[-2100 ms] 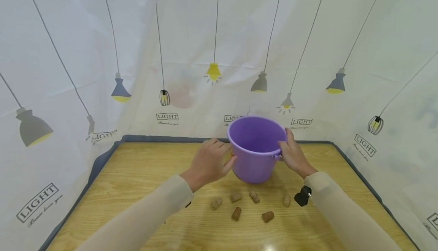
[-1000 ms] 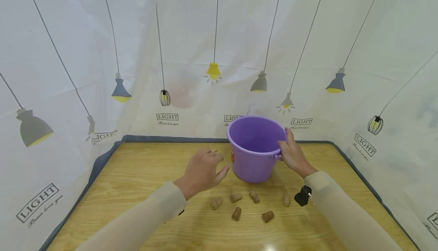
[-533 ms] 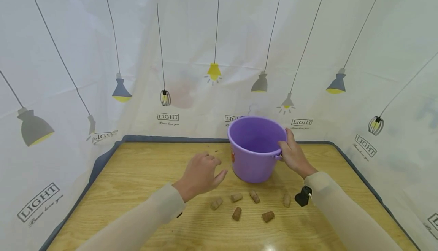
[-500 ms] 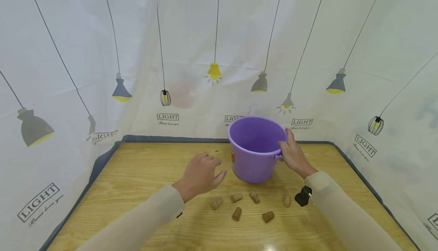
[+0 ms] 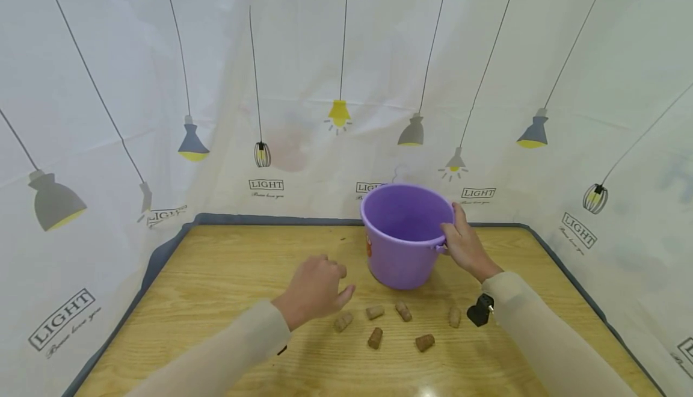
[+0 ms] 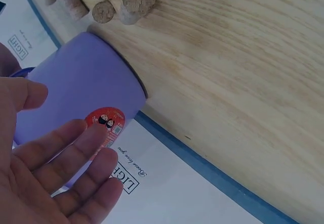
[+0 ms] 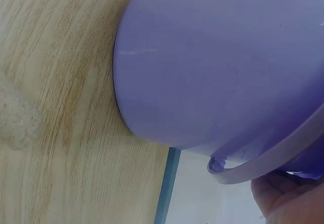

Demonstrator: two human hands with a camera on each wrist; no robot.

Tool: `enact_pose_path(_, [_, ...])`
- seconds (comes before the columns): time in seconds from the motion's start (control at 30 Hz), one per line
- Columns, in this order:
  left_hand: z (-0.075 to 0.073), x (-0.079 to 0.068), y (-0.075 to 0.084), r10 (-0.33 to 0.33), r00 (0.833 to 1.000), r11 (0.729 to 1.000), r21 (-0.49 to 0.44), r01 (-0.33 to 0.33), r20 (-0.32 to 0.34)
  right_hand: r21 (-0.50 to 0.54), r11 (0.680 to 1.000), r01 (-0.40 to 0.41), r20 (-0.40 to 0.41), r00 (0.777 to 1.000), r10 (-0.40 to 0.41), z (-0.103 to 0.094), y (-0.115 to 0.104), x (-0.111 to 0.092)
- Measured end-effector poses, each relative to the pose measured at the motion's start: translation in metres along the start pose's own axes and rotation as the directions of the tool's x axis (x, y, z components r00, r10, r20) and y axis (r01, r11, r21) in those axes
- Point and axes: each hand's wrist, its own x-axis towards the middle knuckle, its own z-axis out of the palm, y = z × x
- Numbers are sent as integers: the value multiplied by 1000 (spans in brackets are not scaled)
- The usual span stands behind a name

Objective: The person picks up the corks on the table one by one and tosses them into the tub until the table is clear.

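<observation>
wood-grain table had dark blue border along back and side edges. white sheet walls stood behind and either side of table, printed with hanging lamps and "light" labels. small glare sat on table's near part.

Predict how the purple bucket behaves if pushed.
The purple bucket could tip, since it tapers downward. Being smooth and plastic-looking, it's probably light for its size, perhaps slippery. The right hand, gripping it, should help steady it.
</observation>
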Motion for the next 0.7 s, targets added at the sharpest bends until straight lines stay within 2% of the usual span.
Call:
enact_pose_path(0.43, [3, -7, 5, -16, 992, 998, -60, 23, 127, 10, 1000, 9, 7, 1000, -9, -1, -2, -1])
enact_pose_path(0.7, [4, -10, 10, -42, 971, 996, -63, 59, 234, 21, 1000, 10, 22, 1000, -10, -1, 1, 0])
